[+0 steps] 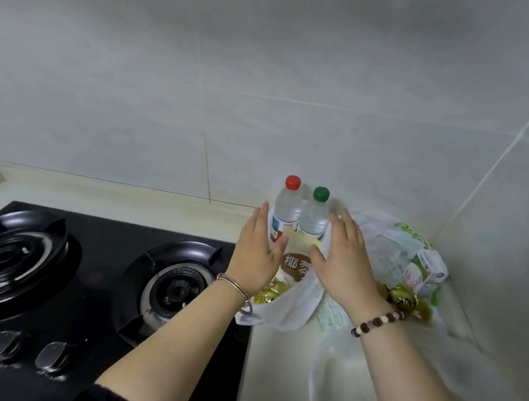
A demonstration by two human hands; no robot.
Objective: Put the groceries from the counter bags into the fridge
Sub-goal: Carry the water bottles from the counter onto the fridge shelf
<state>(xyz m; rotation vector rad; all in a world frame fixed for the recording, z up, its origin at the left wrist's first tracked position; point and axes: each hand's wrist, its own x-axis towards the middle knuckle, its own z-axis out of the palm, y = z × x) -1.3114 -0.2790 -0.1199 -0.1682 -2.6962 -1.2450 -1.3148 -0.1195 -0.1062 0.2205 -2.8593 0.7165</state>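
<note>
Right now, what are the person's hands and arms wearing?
No gloves. Left hand: thin silver bangles at the wrist, dark sleeve near the elbow. Right hand: bead bracelet at the wrist, dark brown and pale round beads.

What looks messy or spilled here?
Gold-wrapped sweets lie loose by the green-printed bag, seemingly spilled out of it. A small carton lies tipped on its side in that bag. Nothing looks broken or wet.
</note>
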